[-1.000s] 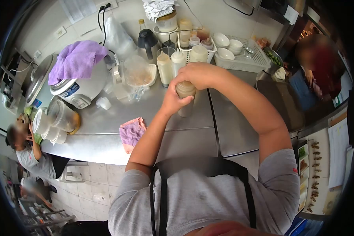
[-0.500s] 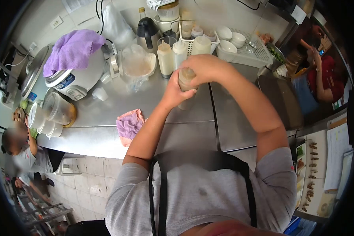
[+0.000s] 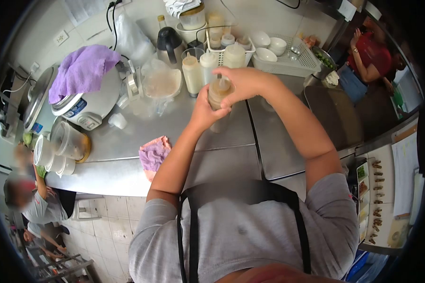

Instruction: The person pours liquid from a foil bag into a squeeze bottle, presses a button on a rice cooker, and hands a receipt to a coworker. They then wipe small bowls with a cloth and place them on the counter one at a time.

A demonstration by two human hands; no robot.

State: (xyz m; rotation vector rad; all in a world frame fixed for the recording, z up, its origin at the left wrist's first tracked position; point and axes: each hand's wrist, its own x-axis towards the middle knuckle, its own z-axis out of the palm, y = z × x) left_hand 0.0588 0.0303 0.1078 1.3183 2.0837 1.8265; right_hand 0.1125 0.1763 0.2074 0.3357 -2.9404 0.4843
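A squeeze bottle (image 3: 218,98) with brownish contents and a pale nozzle is between my hands over the steel counter. My left hand (image 3: 204,112) wraps around its body, thumb across the near side. Around the bottle's top curls my right hand (image 3: 246,84), thumb and fingers on either side of the cap. Just behind stand other squeeze bottles: a cream-filled one (image 3: 191,74), a white-capped one (image 3: 208,66) and a pale wide one (image 3: 234,56).
Left are a rice cooker (image 3: 87,106) under a purple towel (image 3: 84,70), and plastic tubs (image 3: 67,140). A folded cloth (image 3: 154,155) lies near the counter edge. White bowls (image 3: 266,54) sit in a rack (image 3: 288,68) behind. Other people are at left and far right.
My right hand has shifted its grip at the bottle's top, so the nozzle now shows between thumb and fingers. The view has tilted slightly. The person at right has moved.
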